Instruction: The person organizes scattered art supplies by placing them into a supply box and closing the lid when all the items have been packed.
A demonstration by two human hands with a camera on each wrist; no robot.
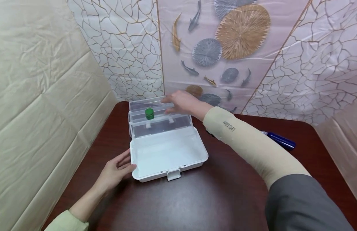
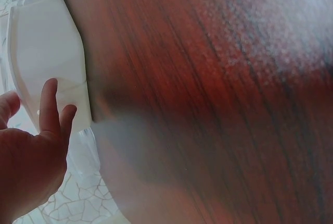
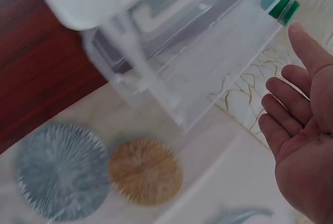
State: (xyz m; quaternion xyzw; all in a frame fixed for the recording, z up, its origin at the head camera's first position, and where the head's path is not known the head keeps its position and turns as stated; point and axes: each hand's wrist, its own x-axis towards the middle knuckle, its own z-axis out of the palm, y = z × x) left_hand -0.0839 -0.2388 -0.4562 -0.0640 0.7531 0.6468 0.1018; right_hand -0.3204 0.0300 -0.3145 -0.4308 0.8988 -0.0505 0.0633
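Note:
A white plastic storage box (image 1: 169, 152) stands open on the table, with a latch (image 1: 174, 174) at its front. Its clear upper part (image 1: 161, 127) leans up at the back. In there sits a green bottle cap (image 1: 149, 113), which also shows in the right wrist view (image 3: 283, 8). My left hand (image 1: 113, 173) touches the box's left side with fairly straight fingers (image 2: 49, 104). Over the clear part reaches my right hand (image 1: 181, 102), fingers loosely extended and holding nothing. Its thumb is close to the cap in the right wrist view; whether they touch I cannot tell.
On the right of the dark wooden table (image 1: 224, 192) lies a dark blue cylindrical object (image 1: 281, 141), partly hidden by my right arm. Patterned sheeting (image 1: 132, 48) rises behind the table, and cream sheeting (image 1: 51, 106) lines the left side.

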